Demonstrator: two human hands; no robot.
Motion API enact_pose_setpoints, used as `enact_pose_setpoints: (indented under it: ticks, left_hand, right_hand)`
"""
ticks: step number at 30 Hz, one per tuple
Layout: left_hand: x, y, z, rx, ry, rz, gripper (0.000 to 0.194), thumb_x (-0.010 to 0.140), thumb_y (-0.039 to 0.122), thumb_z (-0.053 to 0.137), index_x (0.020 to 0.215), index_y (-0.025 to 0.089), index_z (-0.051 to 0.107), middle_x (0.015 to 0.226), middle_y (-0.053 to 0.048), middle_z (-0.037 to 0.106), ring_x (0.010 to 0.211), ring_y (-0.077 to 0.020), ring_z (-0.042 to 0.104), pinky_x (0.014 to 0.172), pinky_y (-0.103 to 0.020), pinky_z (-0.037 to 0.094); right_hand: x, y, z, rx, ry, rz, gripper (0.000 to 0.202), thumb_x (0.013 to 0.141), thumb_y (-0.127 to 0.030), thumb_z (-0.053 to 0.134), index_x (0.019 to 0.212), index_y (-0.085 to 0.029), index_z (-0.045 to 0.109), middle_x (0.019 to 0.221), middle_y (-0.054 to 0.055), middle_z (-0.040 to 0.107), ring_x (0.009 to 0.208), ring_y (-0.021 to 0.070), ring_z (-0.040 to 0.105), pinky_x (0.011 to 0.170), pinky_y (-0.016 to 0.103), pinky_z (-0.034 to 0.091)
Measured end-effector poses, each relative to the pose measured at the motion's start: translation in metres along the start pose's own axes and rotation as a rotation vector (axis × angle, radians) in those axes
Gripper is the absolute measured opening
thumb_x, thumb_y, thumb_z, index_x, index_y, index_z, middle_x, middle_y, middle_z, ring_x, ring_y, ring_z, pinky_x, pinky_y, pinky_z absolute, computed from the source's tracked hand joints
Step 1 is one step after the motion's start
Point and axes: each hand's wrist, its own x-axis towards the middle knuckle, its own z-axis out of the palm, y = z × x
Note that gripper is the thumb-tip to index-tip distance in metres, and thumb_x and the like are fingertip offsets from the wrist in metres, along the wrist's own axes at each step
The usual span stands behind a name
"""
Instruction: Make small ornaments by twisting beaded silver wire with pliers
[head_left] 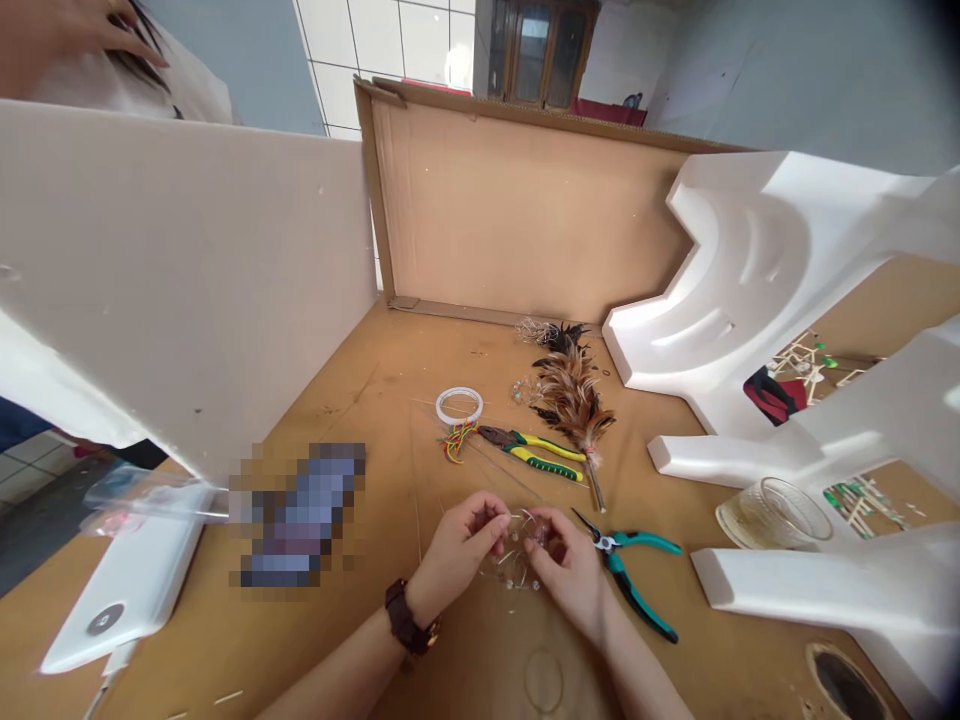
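Between my two hands is a small tangle of thin wire with clear beads (pixel 517 572), held just above the table. My left hand (pixel 463 548), with a dark watch on the wrist, pinches its left side between thumb and fingers. On the other side my right hand (pixel 564 565) grips it with curled fingers. Teal-handled needle-nose pliers (pixel 611 549) lie spread beside my right hand. Farther off are yellow-and-green pliers (pixel 536 455), a white ring-shaped spool (pixel 459 390), multicoloured threads (pixel 456 438) and a brown feather bundle (pixel 570 390).
A white foam panel (pixel 187 270) stands at the left, a cardboard wall (pixel 525 200) at the back. White moulded foam (pixel 739 270) and a glass (pixel 776 515) are on the right. A white power bank (pixel 120 590) and a blurred-out object (pixel 304 520) lie left. Behind the panel is another person's hand (pixel 97 30).
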Motion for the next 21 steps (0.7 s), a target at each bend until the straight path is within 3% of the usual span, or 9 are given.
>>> enact_pose_setpoints:
  ticks: [7,16,21]
  left_hand:
    - [-0.007,0.005,0.0034,0.043,-0.025,-0.008,0.013,0.08,0.028,0.053,0.075,0.015,0.053,0.06,0.003,0.052,0.055,-0.0092,0.05,0.056,-0.02,0.04]
    - [-0.0058,0.0053,0.0041,0.084,-0.014,0.004,0.015,0.081,0.029,0.051,0.075,0.015,0.053,0.061,0.003,0.053,0.056,-0.0095,0.05,0.057,-0.021,0.04]
    - [-0.0068,0.0029,0.0066,0.083,-0.022,0.025,0.016,0.082,0.03,0.051,0.076,0.015,0.053,0.059,0.002,0.053,0.056,-0.0103,0.05,0.056,-0.021,0.04]
  right_hand:
    - [0.0001,-0.0016,-0.0017,-0.179,0.062,-0.028,0.017,0.076,-0.026,0.053,0.089,-0.017,0.059,0.067,0.001,0.06,0.059,0.0131,0.055,0.052,0.022,0.043]
    - [-0.0042,0.0004,0.0021,-0.378,0.158,-0.185,0.032,0.076,-0.022,0.05,0.107,-0.015,0.058,0.086,0.008,0.067,0.077,0.019,0.062,0.072,0.031,0.049]
    - [-0.0067,-0.0011,0.0008,-0.47,0.215,-0.192,0.034,0.074,-0.022,0.05,0.106,-0.012,0.059,0.085,0.011,0.067,0.075,0.0206,0.063,0.071,0.033,0.051]
